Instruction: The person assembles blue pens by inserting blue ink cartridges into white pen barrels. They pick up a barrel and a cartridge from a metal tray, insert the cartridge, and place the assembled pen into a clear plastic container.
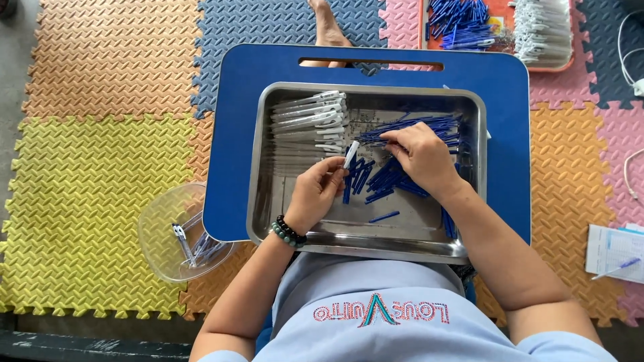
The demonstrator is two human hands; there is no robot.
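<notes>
2 hands over a metal tray (261, 201): left hand (315, 191) pinches a white pen barrel (351, 154) mid-tray, right hand (419, 155) digs fingers into the blue refills (389, 177), grabbing some. White barrels (308, 121) stacked top-left.

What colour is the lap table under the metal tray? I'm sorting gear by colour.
Blue: the lap table shows best in the head view.

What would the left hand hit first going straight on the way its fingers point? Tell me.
Likely the row of white pen barrels in the metal tray; the left hand points up-right, holding a white barrel. Depth is unclear.
</notes>
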